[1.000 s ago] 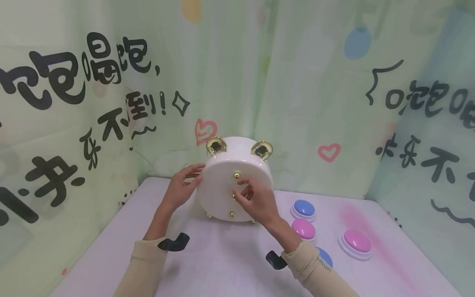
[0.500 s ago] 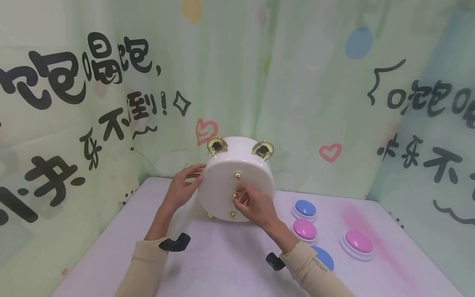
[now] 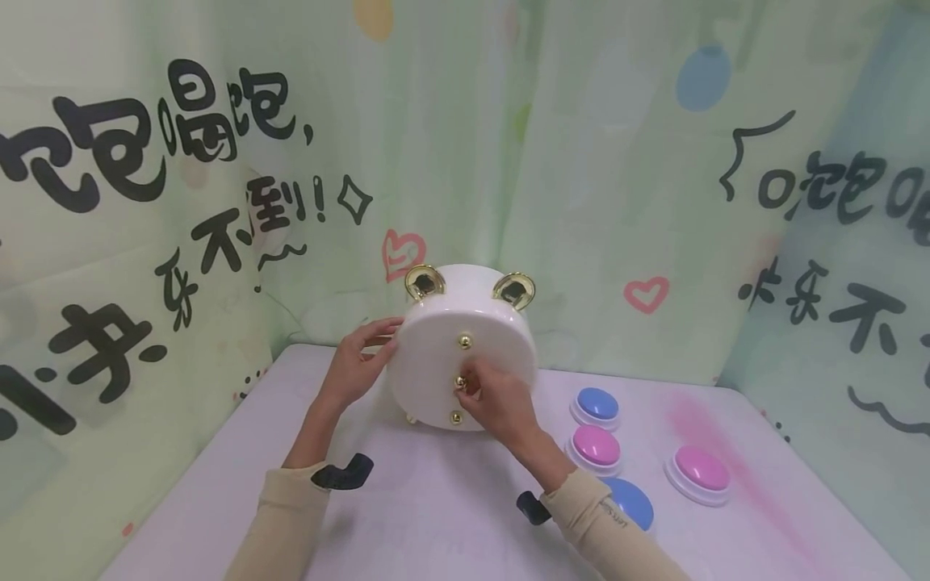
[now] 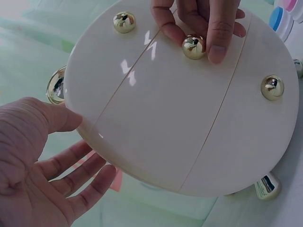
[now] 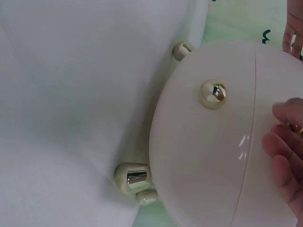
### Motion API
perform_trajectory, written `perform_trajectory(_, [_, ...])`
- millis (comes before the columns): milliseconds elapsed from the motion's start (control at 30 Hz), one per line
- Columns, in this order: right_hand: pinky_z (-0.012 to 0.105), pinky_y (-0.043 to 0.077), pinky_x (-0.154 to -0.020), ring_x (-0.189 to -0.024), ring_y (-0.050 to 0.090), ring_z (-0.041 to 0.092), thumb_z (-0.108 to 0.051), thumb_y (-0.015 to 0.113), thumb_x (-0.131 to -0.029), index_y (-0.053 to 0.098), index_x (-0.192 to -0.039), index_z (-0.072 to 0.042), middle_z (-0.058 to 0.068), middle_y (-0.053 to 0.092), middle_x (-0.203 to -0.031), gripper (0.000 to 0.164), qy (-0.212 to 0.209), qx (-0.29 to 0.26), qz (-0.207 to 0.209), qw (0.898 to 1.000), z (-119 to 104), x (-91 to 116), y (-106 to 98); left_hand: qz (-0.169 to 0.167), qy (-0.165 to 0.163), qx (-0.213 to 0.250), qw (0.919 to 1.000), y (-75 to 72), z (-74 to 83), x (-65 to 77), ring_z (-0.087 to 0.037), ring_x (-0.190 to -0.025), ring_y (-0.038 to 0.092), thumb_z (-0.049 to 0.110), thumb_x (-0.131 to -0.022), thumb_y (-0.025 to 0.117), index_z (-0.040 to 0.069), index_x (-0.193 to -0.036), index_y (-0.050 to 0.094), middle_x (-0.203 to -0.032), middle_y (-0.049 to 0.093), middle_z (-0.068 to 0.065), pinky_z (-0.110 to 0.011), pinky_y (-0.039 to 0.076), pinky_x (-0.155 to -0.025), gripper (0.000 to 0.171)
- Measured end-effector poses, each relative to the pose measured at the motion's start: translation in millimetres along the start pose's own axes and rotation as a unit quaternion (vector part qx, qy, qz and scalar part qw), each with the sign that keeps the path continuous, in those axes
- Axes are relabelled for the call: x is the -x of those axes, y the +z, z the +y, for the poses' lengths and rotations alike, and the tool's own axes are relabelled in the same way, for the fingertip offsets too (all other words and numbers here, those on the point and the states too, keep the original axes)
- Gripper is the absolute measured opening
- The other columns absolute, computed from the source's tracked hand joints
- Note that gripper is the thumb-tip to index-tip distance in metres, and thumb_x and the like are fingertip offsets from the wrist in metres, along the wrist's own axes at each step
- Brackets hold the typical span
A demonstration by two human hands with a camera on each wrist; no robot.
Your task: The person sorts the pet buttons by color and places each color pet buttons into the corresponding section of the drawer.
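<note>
A white round-fronted drawer box (image 3: 425, 371) stands on the table, with gold ear shapes (image 3: 514, 290) on top and small gold feet below. Seams in the left wrist view split its front into three drawers, each with a gold ball knob. My right hand (image 3: 504, 403) pinches the middle knob (image 4: 193, 47) between thumb and finger. At the box's left side, my left hand (image 3: 352, 369) touches the rim, its thumb at the front edge and the other fingers fairly straight along the side. The top knob (image 4: 124, 22) and bottom knob (image 4: 272, 87) are untouched. The drawers look flush.
To the right of the box are push buttons with white bases: a blue button (image 3: 597, 403), a pink button (image 3: 596, 445), a larger blue button (image 3: 630, 504) partly behind the right sleeve, and another pink button (image 3: 701, 468). Printed curtains (image 3: 581, 202) surround the table.
My right hand has come in to the middle knob, and its thumb and finger have drawn together on it. The left hand stays at the box's side. The box has not visibly moved.
</note>
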State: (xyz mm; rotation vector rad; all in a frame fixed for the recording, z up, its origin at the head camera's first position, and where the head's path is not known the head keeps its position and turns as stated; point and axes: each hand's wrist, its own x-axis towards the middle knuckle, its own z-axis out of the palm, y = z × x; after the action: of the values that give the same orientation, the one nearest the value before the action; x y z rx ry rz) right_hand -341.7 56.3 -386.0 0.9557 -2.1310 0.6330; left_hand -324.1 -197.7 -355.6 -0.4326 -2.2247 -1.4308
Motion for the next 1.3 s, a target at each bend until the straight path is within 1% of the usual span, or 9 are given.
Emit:
perform_trajectory(167, [0.027,0.053,-0.055,-0.064,0.065,0.011,-0.001,0.083,-0.075,0.060,-0.090,-0.009,-0.001,0.068,-0.072,0.029,-0.021,0.022,0.024,0.999,0,1,4,-0.001,-0.002,0.004,1.0000,-0.4,-0.3,-0.3,-0.034,-0.121,0.064,0.012,-0.101,0.064,0.010,-0.138,0.064,-0.133,0.066,-0.016,-0.056,0.055,-0.094,0.037])
perform_trajectory(267, [0.026,0.052,-0.055,-0.063,0.065,0.011,0.000,0.082,-0.075,0.061,-0.089,-0.009,-0.001,0.069,-0.072,0.028,-0.018,0.018,0.023,0.999,-2,1,3,-0.002,-0.003,0.006,1.0000,-0.5,-0.5,-0.3,-0.034,-0.122,0.063,0.012,-0.102,0.063,0.010,-0.138,0.063,-0.133,0.066,-0.016,-0.056,0.055,-0.094,0.037])
perform_trajectory(367, [0.024,0.052,-0.055,-0.063,0.065,0.010,0.000,0.083,-0.076,0.062,-0.090,-0.009,-0.001,0.071,-0.073,0.027,-0.007,0.013,0.012,1.000,-5,2,1,-0.003,-0.003,0.005,1.0000,-0.1,-0.2,-0.2,-0.034,-0.122,0.063,0.013,-0.102,0.063,0.011,-0.139,0.063,-0.134,0.065,-0.015,-0.056,0.055,-0.093,0.037])
perform_trajectory(567, [0.020,0.055,-0.061,-0.068,0.067,0.010,-0.003,0.084,-0.080,0.065,-0.098,-0.008,0.002,0.075,-0.082,0.027,0.013,-0.008,-0.006,1.000,-17,9,-7,-0.002,-0.008,0.001,1.0000,0.1,1.5,-0.5,-0.034,-0.123,0.062,0.016,-0.103,0.063,0.012,-0.140,0.062,-0.136,0.064,-0.013,-0.055,0.055,-0.094,0.037])
perform_trajectory(800, [0.018,0.053,-0.060,-0.065,0.065,0.007,-0.004,0.086,-0.078,0.066,-0.096,-0.009,0.000,0.073,-0.078,0.028,-0.001,0.001,-0.004,1.000,-29,18,-14,-0.005,-0.014,0.004,0.9999,0.4,1.4,-0.1,-0.034,-0.123,0.062,0.016,-0.103,0.062,0.011,-0.140,0.062,-0.135,0.064,-0.014,-0.055,0.054,-0.095,0.037])
perform_trajectory(933, [0.017,0.054,-0.060,-0.066,0.065,0.007,-0.003,0.087,-0.077,0.066,-0.096,-0.009,-0.001,0.072,-0.078,0.029,-0.011,0.001,-0.001,1.000,-34,23,-16,-0.006,-0.015,0.006,0.9998,0.9,0.1,-0.1,-0.034,-0.123,0.062,0.016,-0.103,0.062,0.011,-0.140,0.062,-0.136,0.064,-0.014,-0.055,0.054,-0.095,0.037])
perform_trajectory(1100, [0.017,0.053,-0.060,-0.064,0.065,0.006,-0.003,0.087,-0.075,0.066,-0.094,-0.010,-0.002,0.072,-0.076,0.029,-0.017,0.001,0.002,1.000,-39,28,-21,-0.005,-0.006,0.006,0.9999,1.3,-1.7,-0.4,-0.035,-0.122,0.063,0.015,-0.103,0.062,0.010,-0.139,0.062,-0.136,0.064,-0.015,-0.056,0.055,-0.094,0.037])
perform_trajectory(1200, [0.016,0.053,-0.059,-0.064,0.065,0.006,-0.003,0.086,-0.075,0.066,-0.093,-0.010,-0.002,0.072,-0.075,0.028,-0.018,0.006,0.002,1.000,-41,29,-23,-0.001,0.003,0.006,1.0000,1.4,-1.6,-0.9,-0.037,-0.121,0.063,0.012,-0.103,0.061,0.006,-0.139,0.061,-0.137,0.063,-0.018,-0.058,0.054,-0.093,0.037])
perform_trajectory(1300, [0.016,0.052,-0.058,-0.063,0.064,0.006,-0.003,0.086,-0.074,0.066,-0.092,-0.010,-0.003,0.071,-0.074,0.028,-0.027,0.010,0.005,1.000,-43,30,-25,0.001,0.006,0.010,0.9999,0.8,-1.3,-1.4,-0.038,-0.120,0.064,0.011,-0.103,0.062,0.005,-0.139,0.062,-0.137,0.063,-0.019,-0.058,0.054,-0.093,0.037])
